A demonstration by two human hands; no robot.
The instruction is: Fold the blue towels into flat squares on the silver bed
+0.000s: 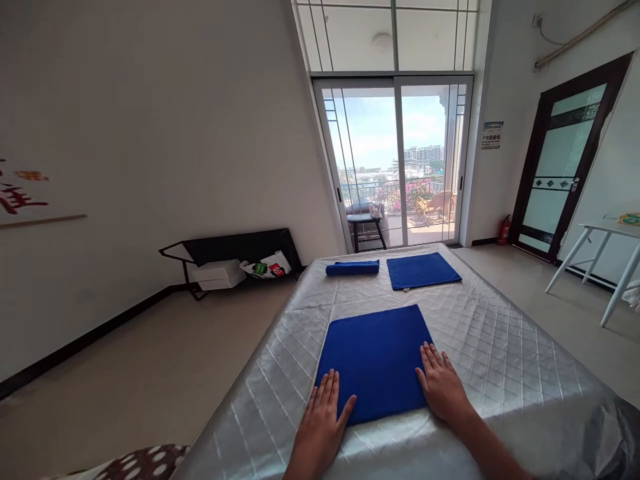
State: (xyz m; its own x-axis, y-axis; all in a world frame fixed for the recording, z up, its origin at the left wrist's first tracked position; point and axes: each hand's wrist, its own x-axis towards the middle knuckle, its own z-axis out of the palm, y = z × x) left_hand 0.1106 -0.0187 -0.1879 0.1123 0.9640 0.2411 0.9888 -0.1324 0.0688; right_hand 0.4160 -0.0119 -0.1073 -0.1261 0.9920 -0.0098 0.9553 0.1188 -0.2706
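A blue cloth (377, 357) lies spread flat on a silvery quilted mattress (505, 353). My left hand (323, 417) rests on its lower left edge, fingers stretched out and thumb apart. On the cloth's right edge lies my right hand (443, 383), also flat with extended fingers. Neither hand grips anything. Beyond this cloth, a second blue cloth (423, 270) is laid flat, with a small pale tag at its near edge. To the left of that one sits a rolled blue cloth (353, 267).
A black rack (235, 247) with white boxes (217, 273) and a printed bag (267, 265) stands by the left wall. Brown spotted fabric (145, 461) lies at the lower left. A white table (607, 230) is on the right, near a fire extinguisher (504, 230).
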